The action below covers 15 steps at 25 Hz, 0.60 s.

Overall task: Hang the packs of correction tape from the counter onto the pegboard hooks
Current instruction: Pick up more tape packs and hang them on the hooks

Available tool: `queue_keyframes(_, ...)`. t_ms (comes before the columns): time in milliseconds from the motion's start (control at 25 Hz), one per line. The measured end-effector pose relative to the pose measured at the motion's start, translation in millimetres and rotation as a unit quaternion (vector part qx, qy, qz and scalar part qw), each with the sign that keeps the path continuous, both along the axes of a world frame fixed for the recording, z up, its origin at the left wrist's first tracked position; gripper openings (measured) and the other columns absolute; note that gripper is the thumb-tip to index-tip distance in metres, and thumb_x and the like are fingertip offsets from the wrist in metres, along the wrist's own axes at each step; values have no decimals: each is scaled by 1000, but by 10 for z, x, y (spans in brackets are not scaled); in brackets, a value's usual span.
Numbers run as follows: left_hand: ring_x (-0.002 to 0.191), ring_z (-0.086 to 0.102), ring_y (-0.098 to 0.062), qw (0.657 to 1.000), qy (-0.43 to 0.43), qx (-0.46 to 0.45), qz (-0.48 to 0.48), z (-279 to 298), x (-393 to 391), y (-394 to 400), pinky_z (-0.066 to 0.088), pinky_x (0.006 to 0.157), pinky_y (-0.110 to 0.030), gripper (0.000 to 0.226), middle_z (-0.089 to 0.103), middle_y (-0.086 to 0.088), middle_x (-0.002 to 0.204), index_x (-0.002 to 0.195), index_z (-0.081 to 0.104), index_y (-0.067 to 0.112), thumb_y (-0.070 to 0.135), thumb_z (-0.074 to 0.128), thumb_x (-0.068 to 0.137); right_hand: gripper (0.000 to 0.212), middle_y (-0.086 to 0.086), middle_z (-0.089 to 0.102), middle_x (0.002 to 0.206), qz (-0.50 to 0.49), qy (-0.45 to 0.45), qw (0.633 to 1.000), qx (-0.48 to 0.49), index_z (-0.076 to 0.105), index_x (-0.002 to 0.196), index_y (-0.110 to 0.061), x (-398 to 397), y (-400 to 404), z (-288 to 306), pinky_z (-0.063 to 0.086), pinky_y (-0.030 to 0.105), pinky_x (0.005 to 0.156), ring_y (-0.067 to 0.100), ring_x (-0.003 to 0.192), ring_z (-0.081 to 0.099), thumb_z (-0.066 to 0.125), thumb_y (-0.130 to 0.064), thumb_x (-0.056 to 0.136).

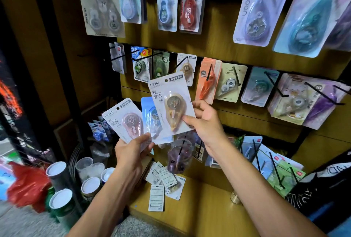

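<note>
we take the yellow-brown pack (pixel 171 103), the one raised in front of the pegboard (pixel 218 46), as our landmark. far to its lower left, on the floor, we see white-capped canisters (pixel 57 172) beside a red plastic bag (pixel 28 185). nearer, just left of and below the landmark, our left hand (pixel 131 153) grips a pink pack (pixel 126 120) and, fanned behind it, a blue pack (pixel 152 120), thumb curled over their lower edges (the other fingers are hidden behind the cards, so we cannot tell how they lie). the blue pack sits partly behind the landmark. straight below the landmark, a few more packs (pixel 165 183) lie loose on the wooden counter (pixel 205 204), most showing their printed backs. the landmark itself is held upright, apart from any hook, and our right hand (pixel 205 120) pinches its lower right edge, thumb on the front and the fingers curled behind the card. just above and to the right of it, a similar pack with a beige dispenser (pixel 187 68) hangs on a black hook. further right along that row an orange pack (pixel 208 81) hangs tilted, then more packs on long black hooks (pixel 275 86).
</note>
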<state>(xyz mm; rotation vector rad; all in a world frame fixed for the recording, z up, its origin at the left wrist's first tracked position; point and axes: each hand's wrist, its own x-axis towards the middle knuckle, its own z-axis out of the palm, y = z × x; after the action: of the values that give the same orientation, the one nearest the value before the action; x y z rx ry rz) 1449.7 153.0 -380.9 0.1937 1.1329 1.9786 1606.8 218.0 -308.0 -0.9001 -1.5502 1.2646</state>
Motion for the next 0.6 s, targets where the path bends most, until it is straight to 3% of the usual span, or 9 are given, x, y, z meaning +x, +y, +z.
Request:
queue_keyframes(120,68,71,-22,1000,-3,-6,3,18,-36,13,60,57,-27,31,71,-18,99,103,61,4,-13,67,78,21,2,75,93,-55,4,998,19,56,99,-17,-196,58,79,59,47,81,21,85,72,64,-1,88)
queue_keyframes(240,69,71,-23,1000,-5,-6,2,4,-72,14,59,54,-27,31,71,-18,98,104,60,3,-13,67,78,25,-6,74,86,-116,23,993,26,53,101,-21,-277,103,51,60,48,76,14,77,72,66,-5,87)
queue_keyframes(360,70,71,-23,1000,-3,-3,6,-19,-109,15,59,55,-26,34,72,-16,96,109,61,2,-12,67,78,27,-4,71,81,-152,39,986,54,49,101,-20,-240,74,-54,59,35,60,13,64,69,67,-7,87)
queue_keyframes(440,69,72,-22,1000,-3,-3,4,-17,-113,25,59,55,-26,33,72,-15,94,107,61,2,-13,67,78,19,-6,60,68,-168,4,977,129,52,93,-17,-204,52,-111,43,21,49,5,50,53,66,-6,87)
queue_keyframes(520,64,71,-19,1000,-7,-5,0,-11,-105,36,59,55,-25,31,71,-15,93,105,60,2,-13,66,79,12,-9,59,71,-166,-27,966,194,60,87,-17,-204,42,-130,42,13,58,0,60,54,65,-5,87)
queue_keyframes(600,60,71,-17,1000,-13,-7,-3,-7,-91,47,59,54,-25,30,70,-15,91,103,59,2,-14,66,79,13,-11,68,85,-156,-39,964,214,69,90,-19,-242,48,-136,52,19,72,2,80,64,64,-7,89)
